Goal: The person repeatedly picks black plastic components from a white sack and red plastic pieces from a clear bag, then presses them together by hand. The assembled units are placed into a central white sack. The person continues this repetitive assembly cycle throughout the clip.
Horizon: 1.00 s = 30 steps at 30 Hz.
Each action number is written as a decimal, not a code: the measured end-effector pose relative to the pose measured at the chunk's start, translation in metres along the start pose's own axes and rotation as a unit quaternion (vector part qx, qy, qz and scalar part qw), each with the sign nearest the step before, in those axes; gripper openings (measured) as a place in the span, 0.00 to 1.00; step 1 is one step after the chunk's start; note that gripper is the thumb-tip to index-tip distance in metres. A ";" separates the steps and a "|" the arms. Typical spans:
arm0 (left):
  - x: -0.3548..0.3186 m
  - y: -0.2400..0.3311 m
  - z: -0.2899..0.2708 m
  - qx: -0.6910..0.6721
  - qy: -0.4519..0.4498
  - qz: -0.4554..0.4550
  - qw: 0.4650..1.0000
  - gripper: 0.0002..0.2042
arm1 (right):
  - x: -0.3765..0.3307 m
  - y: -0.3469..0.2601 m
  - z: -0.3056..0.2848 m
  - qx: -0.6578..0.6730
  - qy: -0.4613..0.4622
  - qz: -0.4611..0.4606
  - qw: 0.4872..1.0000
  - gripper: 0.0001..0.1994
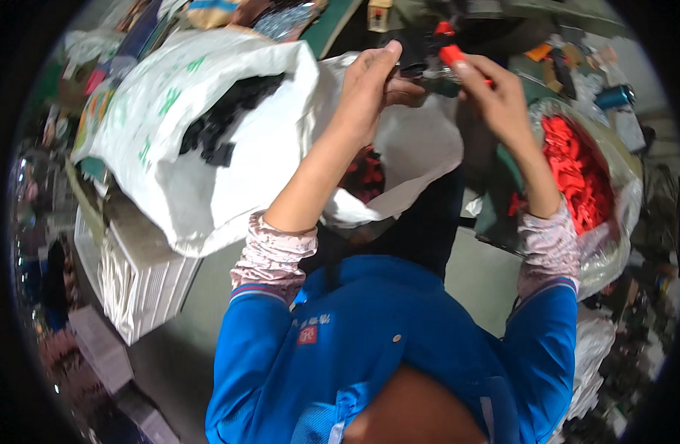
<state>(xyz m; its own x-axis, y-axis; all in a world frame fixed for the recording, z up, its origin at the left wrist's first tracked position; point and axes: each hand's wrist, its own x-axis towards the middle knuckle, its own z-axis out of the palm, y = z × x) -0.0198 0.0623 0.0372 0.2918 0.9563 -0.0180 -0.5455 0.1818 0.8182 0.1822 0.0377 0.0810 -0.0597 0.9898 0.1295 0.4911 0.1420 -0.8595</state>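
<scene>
My left hand (368, 87) grips a small black plastic piece (411, 58) between thumb and fingers. Close to its right, my right hand (497, 98) pinches a red plastic piece (449, 53). The two pieces are side by side at the top; whether they touch is hard to tell. Below my hands, a white bag (421, 148) gapes, with red and black pieces (365, 176) inside. To the left lies a larger white bag (273, 163) holding black pieces (214, 126). On the right, a clear plastic bag (625, 222) is filled with red pieces (577, 172).
A small yellowish box-like thing (378, 15) stands beyond my left hand. At far right lies a blue cylinder (614, 97) among wrappers and scraps. Below the larger white bag is a stack of pale, ridged trays or boxes (149, 292). Clutter lines both sides.
</scene>
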 end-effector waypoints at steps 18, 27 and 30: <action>-0.117 0.068 -0.277 0.874 0.129 0.002 0.469 0.29 | -0.138 0.108 -0.078 -0.236 0.178 0.088 0.951 0.15; -0.101 0.034 -0.233 0.162 0.251 0.140 0.944 0.11 | -0.119 0.178 -0.153 -0.525 0.153 0.314 0.776 0.18; -0.091 0.019 -0.197 -0.010 0.136 0.025 0.990 0.15 | -0.121 0.173 -0.153 -0.490 0.300 0.203 0.793 0.18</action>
<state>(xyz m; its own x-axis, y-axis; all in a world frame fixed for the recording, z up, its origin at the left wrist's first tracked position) -0.2118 0.0237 -0.0591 0.0428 0.9899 -0.1351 -0.5700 0.1352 0.8104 0.4072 -0.0594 -0.0075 0.5565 0.7255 0.4048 0.8207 -0.5560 -0.1317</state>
